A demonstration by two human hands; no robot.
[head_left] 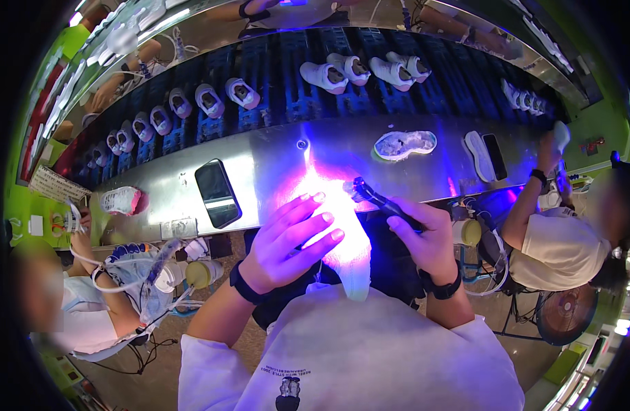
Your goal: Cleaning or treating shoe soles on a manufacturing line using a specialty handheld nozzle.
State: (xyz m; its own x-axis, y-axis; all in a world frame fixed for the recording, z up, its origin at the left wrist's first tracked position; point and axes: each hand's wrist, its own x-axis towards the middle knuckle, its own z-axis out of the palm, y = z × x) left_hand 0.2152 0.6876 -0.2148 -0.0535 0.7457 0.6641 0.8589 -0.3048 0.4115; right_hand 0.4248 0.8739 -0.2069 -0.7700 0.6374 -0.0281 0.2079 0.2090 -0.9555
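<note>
Purple-white light glares on a white shoe (353, 257) in front of my chest and washes out much of its detail. My left hand (284, 240) grips the shoe from its left side, fingers laid across it. In my right hand (428, 233) is a black-handled brush (383, 198), its head pointing left at the shoe's far right edge. The glare hides whether the bristles touch it.
A black phone (217, 194) lies on the metal bench (260, 147) left of my hands. Beyond them sits a shoe sole (405, 145). White shoes (323, 77) stand along a dark blue conveyor (287, 89). People work on both sides, beside pots (467, 233) and hoses.
</note>
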